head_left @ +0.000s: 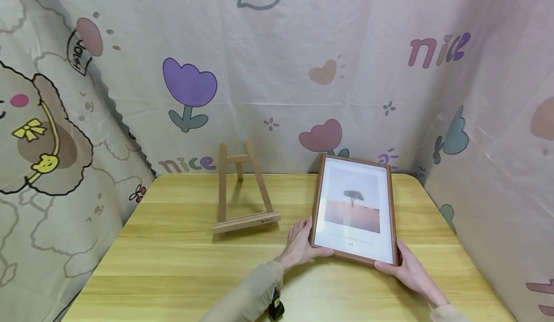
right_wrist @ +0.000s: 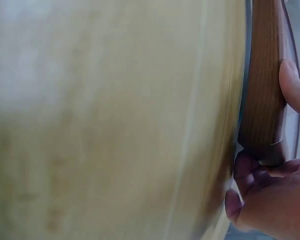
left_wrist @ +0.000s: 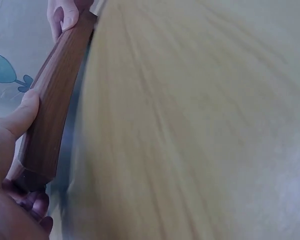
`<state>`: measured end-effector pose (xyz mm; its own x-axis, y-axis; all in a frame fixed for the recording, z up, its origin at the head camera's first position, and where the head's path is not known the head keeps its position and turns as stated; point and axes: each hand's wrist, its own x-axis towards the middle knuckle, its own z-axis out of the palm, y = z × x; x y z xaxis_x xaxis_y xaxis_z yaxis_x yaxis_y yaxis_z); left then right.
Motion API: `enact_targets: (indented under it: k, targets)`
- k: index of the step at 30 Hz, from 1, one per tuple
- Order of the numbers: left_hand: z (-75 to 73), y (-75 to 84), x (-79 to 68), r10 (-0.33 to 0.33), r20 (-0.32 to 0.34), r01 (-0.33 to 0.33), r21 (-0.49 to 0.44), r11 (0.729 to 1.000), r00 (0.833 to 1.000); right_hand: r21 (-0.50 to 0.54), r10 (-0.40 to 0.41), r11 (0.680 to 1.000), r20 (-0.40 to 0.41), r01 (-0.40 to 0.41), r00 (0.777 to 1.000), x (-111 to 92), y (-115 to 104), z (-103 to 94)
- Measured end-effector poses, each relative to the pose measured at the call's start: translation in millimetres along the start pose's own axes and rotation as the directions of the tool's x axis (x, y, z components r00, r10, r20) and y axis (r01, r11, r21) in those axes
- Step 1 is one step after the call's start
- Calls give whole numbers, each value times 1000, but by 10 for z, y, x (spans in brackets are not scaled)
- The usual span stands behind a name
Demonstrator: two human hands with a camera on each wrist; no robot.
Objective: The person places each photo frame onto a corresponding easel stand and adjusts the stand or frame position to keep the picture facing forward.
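"How are the hands gripping?"

"Both are clamped on one thing: a brown wooden rectangular picture frame point(head_left: 352, 211) with a tree print under its clear front. The left hand point(head_left: 301, 246) has the lower left corner, the right hand point(head_left: 408, 268) the lower right."

"How far apart are thumb and fingers?"

"Only by the frame's thickness. The left wrist view shows the left thumb point(left_wrist: 26, 114) pressed on the brown edge, with fingers curled under the corner. The right wrist view matches: right thumb point(right_wrist: 292, 85) on the edge, fingers tucked below."

"And the arms?"

"The left forearm, in a beige sleeve point(head_left: 253, 288), slants up and rightward from the bottom; the right one slants up and leftward. The thumbs point inward, towards each other."

"Where is the frame?"

"Over the right part of the yellow wood-grain table point(head_left: 173, 269), face towards the wearer, its top against the view of the printed pale curtain point(head_left: 268, 77). I can't tell whether it touches the tabletop. A light wooden A-shaped easel point(head_left: 246, 222) stands to its left, near but apart."
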<state>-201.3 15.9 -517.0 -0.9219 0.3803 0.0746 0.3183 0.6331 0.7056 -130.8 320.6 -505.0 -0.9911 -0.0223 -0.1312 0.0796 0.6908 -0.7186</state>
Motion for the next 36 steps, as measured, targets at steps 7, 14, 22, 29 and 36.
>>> enact_targets:
  k: [7,14,22,29,36]
  targets:
    - [-107,-3,-6,39,1,-39,-46,998,999,4,-90,996,-109,91,990,2,1,33]
    - [-211,7,-39,30,-9,-31,-75,997,1000,21,-110,993,-151,114,982,25,-72,26]
    - [-358,-8,-77,91,-48,-96,-126,987,995,-48,-235,972,-267,231,935,66,-186,33]
    - [-500,-22,-114,105,-100,-123,-193,973,989,-67,-320,946,-329,316,889,161,-297,86]
    - [-590,-106,-150,115,-176,-142,-150,978,978,-74,-362,930,-350,360,864,264,-419,168]
